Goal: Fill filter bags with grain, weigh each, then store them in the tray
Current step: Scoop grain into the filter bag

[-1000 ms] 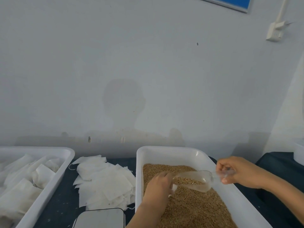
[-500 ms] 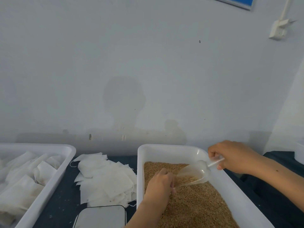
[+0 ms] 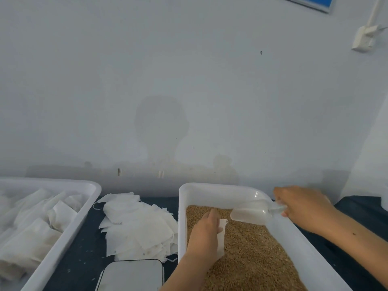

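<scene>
A white tray (image 3: 222, 191) holds brown grain (image 3: 247, 248). Over the grain, my left hand (image 3: 206, 234) grips a white filter bag (image 3: 222, 236) whose mouth faces up. My right hand (image 3: 302, 206) holds the handle of a clear plastic scoop (image 3: 251, 213), which looks empty, its mouth pointing down-left just right of the bag's top. A second white tray (image 3: 69, 234) at the left holds several filled bags. A pile of empty filter bags (image 3: 136, 225) lies between the trays.
A scale (image 3: 132, 276) with a light plate sits at the bottom edge in front of the bag pile. The table has a dark cloth (image 3: 84, 248). A grey wall rises directly behind the trays, with a socket (image 3: 363, 38) at upper right.
The scoop tipped its grain out over the bag and now looks empty. My right hand has risen toward the tray's far right rim. The bag shows more below my left hand.
</scene>
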Action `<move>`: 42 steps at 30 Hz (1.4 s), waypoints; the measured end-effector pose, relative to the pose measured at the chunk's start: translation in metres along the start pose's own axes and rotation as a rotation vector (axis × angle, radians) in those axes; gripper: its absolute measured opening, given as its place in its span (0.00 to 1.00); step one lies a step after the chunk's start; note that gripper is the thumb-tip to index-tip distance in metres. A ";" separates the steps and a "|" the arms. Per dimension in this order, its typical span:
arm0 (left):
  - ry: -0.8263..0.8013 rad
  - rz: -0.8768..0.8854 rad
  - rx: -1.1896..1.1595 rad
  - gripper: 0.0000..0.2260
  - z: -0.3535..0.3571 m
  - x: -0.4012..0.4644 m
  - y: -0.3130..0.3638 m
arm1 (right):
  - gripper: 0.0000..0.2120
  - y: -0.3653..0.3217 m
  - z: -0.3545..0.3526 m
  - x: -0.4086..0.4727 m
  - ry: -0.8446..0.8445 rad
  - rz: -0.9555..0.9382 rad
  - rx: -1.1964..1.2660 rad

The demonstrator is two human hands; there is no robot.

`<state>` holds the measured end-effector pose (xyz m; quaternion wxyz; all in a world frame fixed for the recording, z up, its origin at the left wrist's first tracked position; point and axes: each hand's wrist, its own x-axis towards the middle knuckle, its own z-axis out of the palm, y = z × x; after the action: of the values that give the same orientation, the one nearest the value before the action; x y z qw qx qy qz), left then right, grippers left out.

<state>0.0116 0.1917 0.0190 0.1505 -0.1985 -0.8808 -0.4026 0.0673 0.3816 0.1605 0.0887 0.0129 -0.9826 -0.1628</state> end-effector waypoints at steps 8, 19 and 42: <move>0.156 -0.278 -0.599 0.11 -0.015 0.006 0.002 | 0.12 -0.039 0.102 -0.007 -0.283 0.146 0.436; 0.188 -0.347 -0.673 0.08 -0.017 0.008 0.001 | 0.10 -0.052 0.121 -0.002 -0.170 0.074 0.419; -0.051 -0.141 -0.450 0.13 -0.030 -0.006 0.021 | 0.04 -0.120 0.062 -0.023 0.083 0.574 1.741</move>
<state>0.0298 0.1793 0.0492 0.0518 -0.1752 -0.7841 -0.5931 0.0780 0.2889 0.0604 0.1200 -0.1636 -0.7198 0.6639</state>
